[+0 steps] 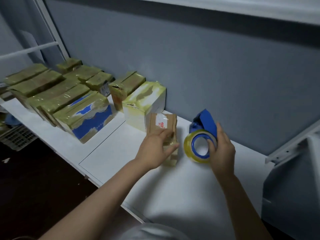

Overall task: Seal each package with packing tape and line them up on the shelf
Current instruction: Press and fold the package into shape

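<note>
Left hand lies flat on the small brown package, fingers mostly straight, to stop it sliding on the white shelf. Right hand grips the blue tape dispenser just beside it, ready to tape, I think. Sealed packages wait further left.

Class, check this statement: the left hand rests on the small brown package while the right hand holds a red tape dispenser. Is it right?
No: the head view shows the tape dispenser is blue, not red. The left hand does rest on the small brown package, and the right hand holds the dispenser.
</note>
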